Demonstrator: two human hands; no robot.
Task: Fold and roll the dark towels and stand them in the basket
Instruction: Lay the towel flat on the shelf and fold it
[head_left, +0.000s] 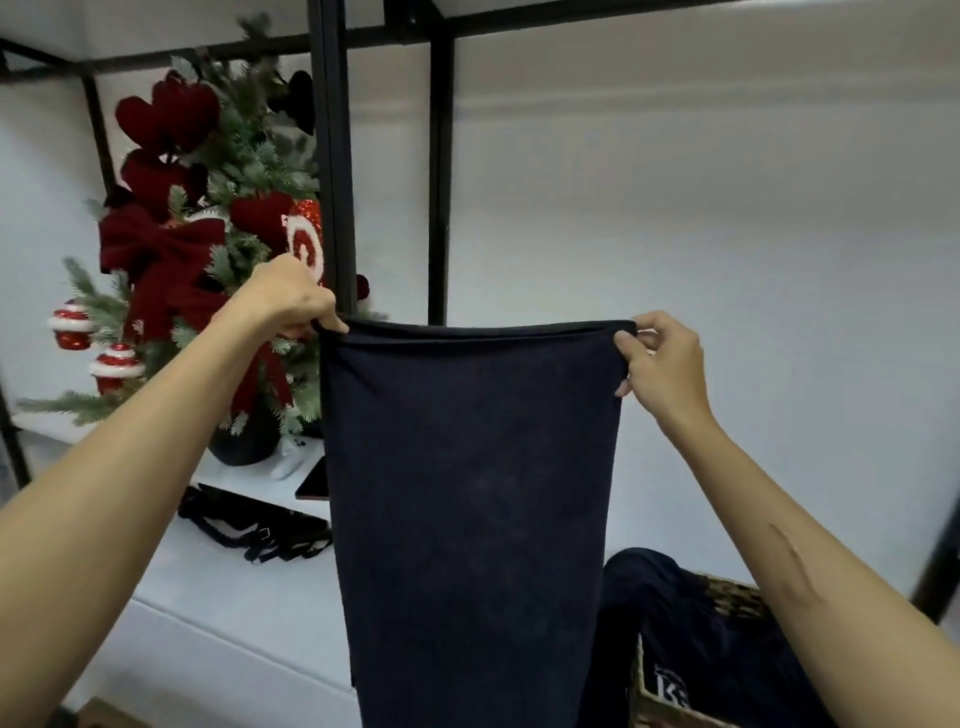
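a dark towel (470, 493) fills the middle of the view, hanging in the air in front of the person with its long axis vertical; its top edge runs level from side to side and its lower end drops out of the bottom of the picture. both bare forearms reach up and forward from the lower corners. the left hand (291, 299) pinches the towel's top left corner between thumb and curled fingers, knuckles up. the right hand (665, 361) pinches the top right corner, thumb on the near side and fingers bent behind the cloth. the two hands sit at about the same height, the fabric taut between them.

behind the towel stands a black metal frame (335, 156) against a pale wall. to the left a small decorated christmas tree (208, 234) with dark red bows sits in a dark pot on the white surface (223, 613). black straps (249, 525) lie on that surface, partly hidden by the towel. at lower right a woven basket (737, 592) holds more dark fabric (670, 613), its left side screened by the hanging towel.
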